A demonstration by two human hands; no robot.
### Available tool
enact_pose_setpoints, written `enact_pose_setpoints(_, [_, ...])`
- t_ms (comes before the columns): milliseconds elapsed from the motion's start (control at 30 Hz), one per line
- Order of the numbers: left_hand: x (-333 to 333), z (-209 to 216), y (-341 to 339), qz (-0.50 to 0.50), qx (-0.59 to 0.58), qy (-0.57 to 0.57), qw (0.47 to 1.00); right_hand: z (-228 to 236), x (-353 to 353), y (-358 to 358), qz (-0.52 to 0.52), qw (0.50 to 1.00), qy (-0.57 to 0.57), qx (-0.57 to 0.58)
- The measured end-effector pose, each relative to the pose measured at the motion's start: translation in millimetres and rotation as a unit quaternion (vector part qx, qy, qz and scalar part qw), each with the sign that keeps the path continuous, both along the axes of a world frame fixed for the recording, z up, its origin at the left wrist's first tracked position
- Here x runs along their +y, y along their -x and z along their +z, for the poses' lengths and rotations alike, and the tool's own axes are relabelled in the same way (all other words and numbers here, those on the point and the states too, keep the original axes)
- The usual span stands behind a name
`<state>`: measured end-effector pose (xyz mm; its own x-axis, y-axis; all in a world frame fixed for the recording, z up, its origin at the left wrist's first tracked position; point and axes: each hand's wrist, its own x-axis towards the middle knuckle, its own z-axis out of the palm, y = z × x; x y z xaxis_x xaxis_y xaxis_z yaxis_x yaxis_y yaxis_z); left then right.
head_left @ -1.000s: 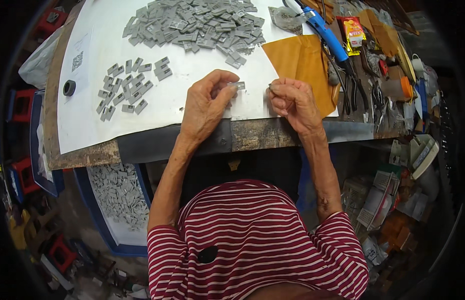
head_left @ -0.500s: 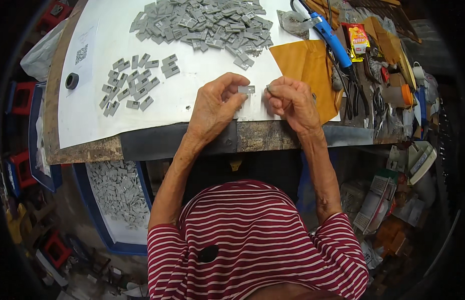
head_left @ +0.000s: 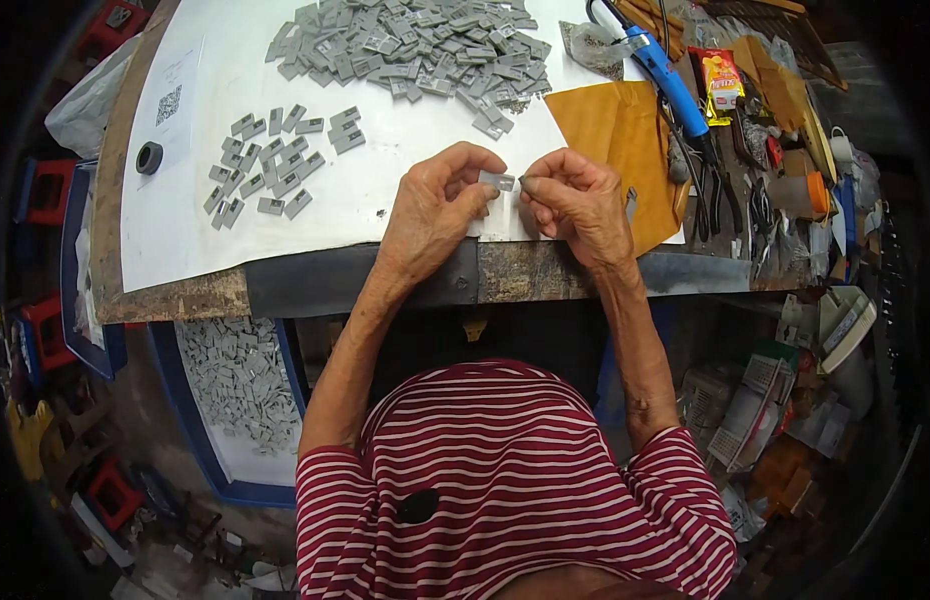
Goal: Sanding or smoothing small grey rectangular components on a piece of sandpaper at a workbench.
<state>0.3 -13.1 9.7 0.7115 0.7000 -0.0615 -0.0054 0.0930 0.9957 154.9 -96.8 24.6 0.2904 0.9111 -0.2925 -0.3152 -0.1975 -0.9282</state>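
Observation:
My left hand (head_left: 440, 208) pinches a small grey rectangular plastic piece (head_left: 498, 181) between thumb and fingers, above the white sheet near the table's front edge. Close to the piece's right end, my right hand (head_left: 582, 205) is closed in a pinch on a tiny dark part (head_left: 526, 184), too small to name. Whether that part touches the grey piece I cannot tell. Further left lies a loose group of similar grey pieces (head_left: 272, 160). A large heap of them (head_left: 415, 50) covers the far middle of the white sheet (head_left: 325, 215).
A brown envelope (head_left: 610, 130) lies right of my hands, with a blue-handled corded tool (head_left: 668, 82) across it. Pliers (head_left: 732, 195) and other clutter fill the right side. A black ring (head_left: 149, 158) sits at left. Below the table stands a blue bin (head_left: 210, 450) of grey pieces.
My right hand has moved slightly left, bringing its tiny part up close to the grey piece's end. The left hand keeps hold of the piece, which now tilts a little.

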Motion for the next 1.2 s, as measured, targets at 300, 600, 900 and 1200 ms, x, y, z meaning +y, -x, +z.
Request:
enact_pose_setpoints(300, [-0.8, 2.1, 1.0, 0.010, 0.012, -0.030, 0.999, -1.2, -1.5, 3.6, -0.003, 0.999, -0.029, -0.017])
enact_pose_setpoints(600, [-4.8, 1.5, 0.1, -0.010, 0.002, -0.007, 1.000, -8.9, -0.8, 8.3, -0.001, 1.000, -0.022, 0.002])
enact_pose_setpoints(900, [-4.1, 2.8, 1.4, -0.029, -0.006, 0.024, 0.999, -9.0, -0.3, 6.3, 0.015, 1.000, -0.009, 0.003])
enact_pose_setpoints(1200, [-3.1, -0.1, 1.6, -0.028, -0.030, 0.054, 0.998, -8.2, -0.6, 4.7, 0.037, 0.999, -0.003, -0.003])
